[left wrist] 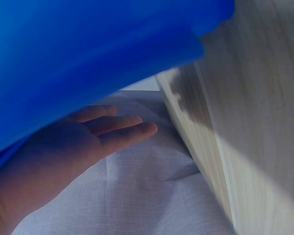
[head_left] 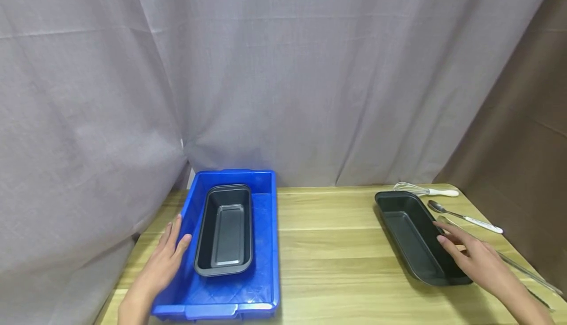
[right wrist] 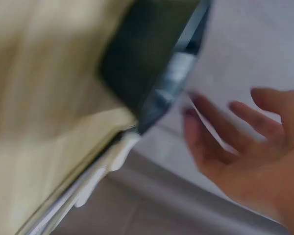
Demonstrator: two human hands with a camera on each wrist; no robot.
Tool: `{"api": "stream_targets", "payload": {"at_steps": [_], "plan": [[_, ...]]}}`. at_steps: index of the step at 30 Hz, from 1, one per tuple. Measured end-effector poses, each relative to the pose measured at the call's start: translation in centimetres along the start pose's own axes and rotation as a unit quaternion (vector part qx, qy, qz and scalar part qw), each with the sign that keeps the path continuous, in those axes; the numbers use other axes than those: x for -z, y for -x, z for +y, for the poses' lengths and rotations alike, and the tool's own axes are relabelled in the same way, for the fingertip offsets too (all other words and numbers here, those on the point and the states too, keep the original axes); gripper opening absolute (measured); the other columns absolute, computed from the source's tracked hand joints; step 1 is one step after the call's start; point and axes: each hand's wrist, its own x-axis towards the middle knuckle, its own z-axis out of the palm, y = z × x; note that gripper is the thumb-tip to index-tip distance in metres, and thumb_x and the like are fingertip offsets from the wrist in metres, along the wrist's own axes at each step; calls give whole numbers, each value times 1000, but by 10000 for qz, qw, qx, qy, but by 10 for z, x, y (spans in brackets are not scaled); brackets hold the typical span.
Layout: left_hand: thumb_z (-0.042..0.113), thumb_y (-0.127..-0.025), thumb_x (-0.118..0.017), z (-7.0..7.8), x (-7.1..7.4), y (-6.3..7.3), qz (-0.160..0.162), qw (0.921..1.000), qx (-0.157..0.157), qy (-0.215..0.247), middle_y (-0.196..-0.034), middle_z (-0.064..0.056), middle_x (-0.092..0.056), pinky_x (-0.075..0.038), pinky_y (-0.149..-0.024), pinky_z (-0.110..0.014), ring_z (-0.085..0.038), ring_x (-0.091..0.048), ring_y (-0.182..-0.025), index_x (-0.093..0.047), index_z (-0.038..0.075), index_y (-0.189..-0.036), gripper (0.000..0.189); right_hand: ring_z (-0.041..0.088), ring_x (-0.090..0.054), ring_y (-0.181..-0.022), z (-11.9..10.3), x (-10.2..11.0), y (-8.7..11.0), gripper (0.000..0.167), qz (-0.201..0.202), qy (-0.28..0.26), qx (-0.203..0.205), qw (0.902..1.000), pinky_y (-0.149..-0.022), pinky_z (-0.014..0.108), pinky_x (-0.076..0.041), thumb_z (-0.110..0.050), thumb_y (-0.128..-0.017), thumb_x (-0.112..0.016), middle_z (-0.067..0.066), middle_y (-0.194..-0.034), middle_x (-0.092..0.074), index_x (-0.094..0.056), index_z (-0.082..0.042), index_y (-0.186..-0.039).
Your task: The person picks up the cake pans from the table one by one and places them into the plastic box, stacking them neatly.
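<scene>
A dark loaf pan (head_left: 229,236) lies inside the blue plastic bin (head_left: 264,246) on the left of the table. My left hand (head_left: 163,261) is at the bin's left wall with its fingers extended; in the left wrist view that hand (left wrist: 63,152) is beside the blue wall (left wrist: 88,58). On the right, a second dark loaf pan (head_left: 409,243) sits on the wooden table. Over its right rim hovers my right hand (head_left: 478,258), fingers loosely bent. The right wrist view shows a gap between this hand (right wrist: 250,156) and the blurred pan (right wrist: 142,58).
Beyond the right pan lie a whisk (head_left: 443,192) with a white handle and a spoon (head_left: 483,224). A long thin metal utensil (head_left: 531,275), partly behind the right hand, lies near the table's right edge. Grey curtains (head_left: 310,93) hang behind the table.
</scene>
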Motion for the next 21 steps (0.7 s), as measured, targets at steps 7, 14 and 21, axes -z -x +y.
{"api": "stream_targets", "payload": {"at_steps": [7, 14, 21], "plan": [[43, -121, -34, 0, -1, -1, -6, 10000, -3, -24, -175, -43, -6, -19, -128, -76, -64, -12, -161, -9, 1, -175, 73, 4, -63, -97, 49, -14, 13, 31, 70, 34, 111, 9999, -66, 34, -46, -20, -98, -84, 32, -119, -72, -80, -18, -128], [42, -121, -34, -1, -3, -1, 11, 10000, -44, -3, -174, -44, -8, -20, -128, -77, -64, -13, -161, -9, 1, -175, 73, -11, -64, -84, 83, -23, 22, 39, -590, -781, -46, 9952, -63, 21, -44, -16, -99, -82, -41, -128, -57, -76, -20, -137], [42, -121, -34, -2, -2, -1, 18, 10000, -58, 17, -174, -44, -8, -21, -128, -77, -64, -14, -161, -9, 0, -175, 73, -22, -53, -110, 93, -43, 27, 54, -585, -1786, 369, 9815, -70, 11, -42, 3, -96, -78, -48, -142, -46, -66, -8, -148]]}}
